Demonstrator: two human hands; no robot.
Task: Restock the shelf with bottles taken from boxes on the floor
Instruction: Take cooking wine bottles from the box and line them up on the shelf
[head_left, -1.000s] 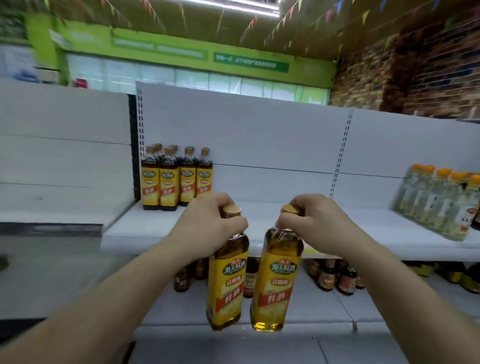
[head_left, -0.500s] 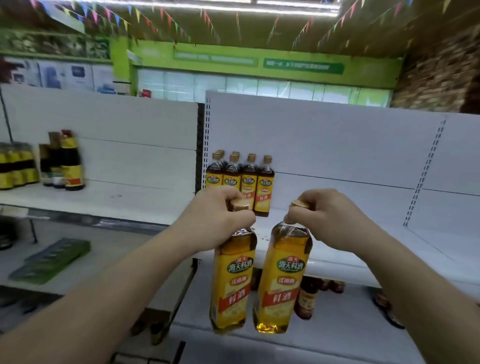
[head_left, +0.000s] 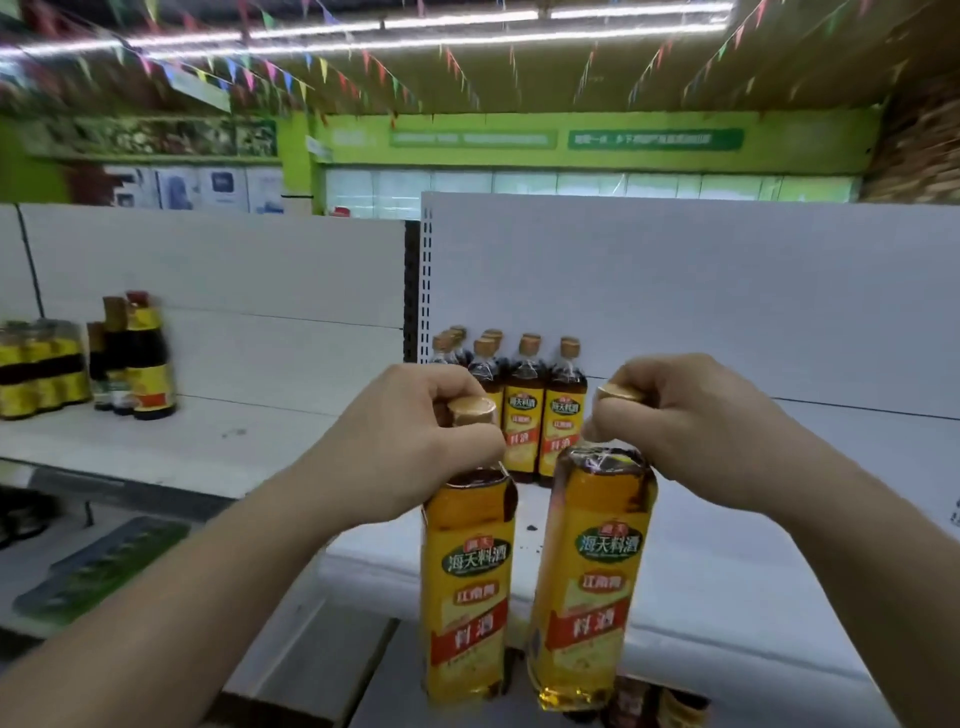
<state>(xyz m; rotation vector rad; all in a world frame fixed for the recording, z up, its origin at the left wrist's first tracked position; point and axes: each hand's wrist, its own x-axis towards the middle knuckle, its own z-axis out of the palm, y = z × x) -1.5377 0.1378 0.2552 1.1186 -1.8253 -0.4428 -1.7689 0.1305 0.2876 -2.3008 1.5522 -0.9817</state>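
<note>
Beneath bunting (head_left: 249, 78), left hand (head_left: 410, 441) grips left bottle (head_left: 467, 597), right hand (head_left: 696, 421) right bottle (head_left: 592, 587), over the white shelf (head_left: 727, 571)

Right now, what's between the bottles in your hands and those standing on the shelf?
Only bare white shelf with a few dark specks, seen in the head view.

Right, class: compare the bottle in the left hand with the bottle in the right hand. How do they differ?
The left-hand bottle hangs nearly upright; the right-hand bottle tilts, its base angled toward the other. The left cap stands mostly clear of the left hand; the right cap is largely covered by the right hand. Both have yellow labels, gold caps and amber liquid, each gripped at the neck.
</note>
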